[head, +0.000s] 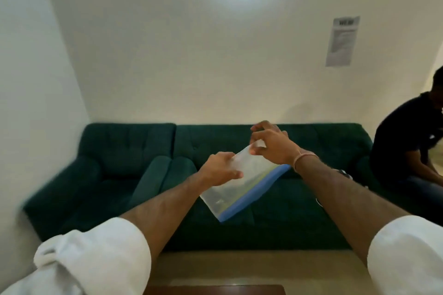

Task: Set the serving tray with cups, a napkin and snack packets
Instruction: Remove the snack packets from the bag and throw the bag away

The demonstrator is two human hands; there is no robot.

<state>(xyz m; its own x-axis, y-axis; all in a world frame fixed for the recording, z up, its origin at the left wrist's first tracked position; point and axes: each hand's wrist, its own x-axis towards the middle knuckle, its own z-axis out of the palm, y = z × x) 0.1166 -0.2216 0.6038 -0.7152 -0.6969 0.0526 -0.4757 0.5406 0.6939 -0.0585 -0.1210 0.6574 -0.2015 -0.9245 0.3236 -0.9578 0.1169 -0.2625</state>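
I hold a flat translucent plastic packet with a blue edge (242, 187) up in the air in front of the sofa. My left hand (219, 169) grips its upper left side. My right hand (271, 145) pinches its top corner with thumb and fingertips. The packet hangs tilted, with the blue edge along its lower right side. What is inside it is too blurred to tell. No tray, cups or napkin show in the head view.
A dark green sofa (115, 163) fills the middle along a white wall. A person in a dark shirt (407, 146) sits at its right end. A dark wooden edge (215, 290) shows at the bottom. A paper notice (341, 40) hangs on the wall.
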